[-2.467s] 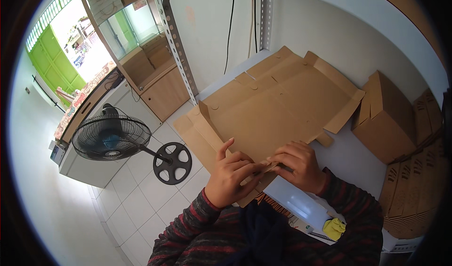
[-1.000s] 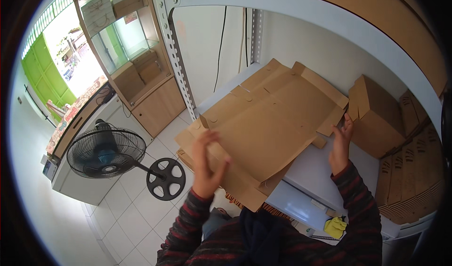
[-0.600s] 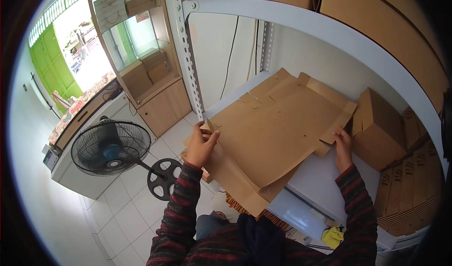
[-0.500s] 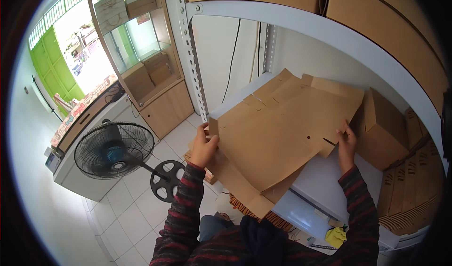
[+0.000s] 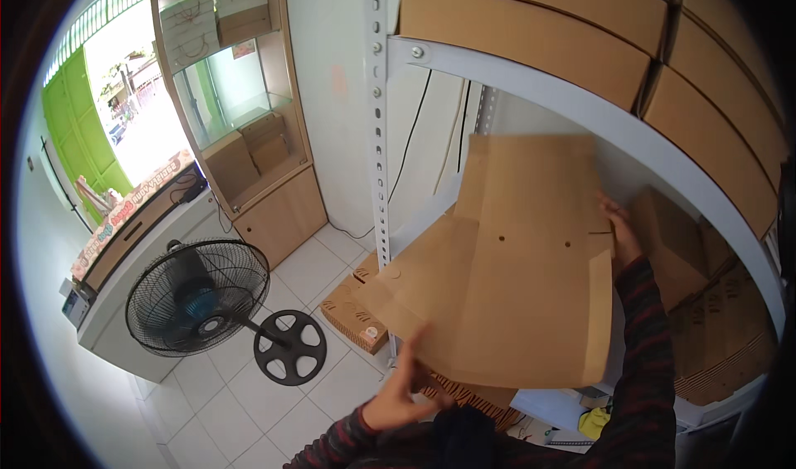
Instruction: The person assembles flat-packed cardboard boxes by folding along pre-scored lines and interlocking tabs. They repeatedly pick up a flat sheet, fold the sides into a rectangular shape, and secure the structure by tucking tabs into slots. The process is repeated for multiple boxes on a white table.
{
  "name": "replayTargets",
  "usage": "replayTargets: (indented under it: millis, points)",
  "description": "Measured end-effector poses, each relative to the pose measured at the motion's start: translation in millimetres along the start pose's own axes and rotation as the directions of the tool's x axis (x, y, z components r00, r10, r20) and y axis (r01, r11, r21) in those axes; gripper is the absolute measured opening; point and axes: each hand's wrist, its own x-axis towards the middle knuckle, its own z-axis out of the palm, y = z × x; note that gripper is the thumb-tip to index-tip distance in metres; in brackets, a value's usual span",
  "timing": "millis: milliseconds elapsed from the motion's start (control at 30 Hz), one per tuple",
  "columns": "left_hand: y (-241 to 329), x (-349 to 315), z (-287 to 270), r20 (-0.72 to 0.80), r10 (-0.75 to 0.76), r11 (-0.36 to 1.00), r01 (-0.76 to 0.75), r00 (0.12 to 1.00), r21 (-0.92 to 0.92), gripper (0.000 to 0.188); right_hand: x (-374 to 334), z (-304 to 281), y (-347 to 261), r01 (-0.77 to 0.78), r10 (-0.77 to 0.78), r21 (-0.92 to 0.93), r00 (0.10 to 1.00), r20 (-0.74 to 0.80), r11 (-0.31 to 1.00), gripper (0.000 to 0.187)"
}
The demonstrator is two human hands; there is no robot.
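Observation:
A large brown flat cardboard box blank (image 5: 531,303) with creases, flaps and two small holes is tilted up in front of me. My right hand (image 5: 620,224) grips its right edge; part of those fingers is hidden behind the sheet. By the lower left edge is my left hand (image 5: 406,393), its thumb and fingers spread. One of its fingertips meets or nearly meets the cardboard; I cannot tell which. Behind my right hand a closed cardboard box (image 5: 667,237) sits on the shelf.
Cardboard boxes (image 5: 531,42) fill the upper shelf, above the metal rack's curved-looking beam (image 5: 531,79). Folded cardboard (image 5: 717,345) is stacked at right. A black standing fan (image 5: 199,299), a glass cabinet (image 5: 240,96) and boxes on the floor (image 5: 355,315) are at left.
The blank has been turned and tilted up, a different panel now towards me. My left hand has let go of its left flap and come down nearer my body. The view has shifted.

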Motion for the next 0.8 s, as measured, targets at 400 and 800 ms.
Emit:
replayTargets:
  millis: [400, 800]
  points:
    - [1.4, 98.5, -69.3, 0.341, -0.091, 0.962, -0.006, 0.936, 0.273, 0.038, -171.1, 26.4, -21.7, 0.099, -0.241, -0.829, 0.97, -0.044, 0.551, 0.048]
    - [-90.9, 252.3, -89.1, -0.179, -0.208, 0.525, 0.264, 0.962, 0.809, 0.044, -302.4, 120.9, -17.2, -0.345, -0.474, -0.77, 0.632, -0.614, 0.537, 0.06]
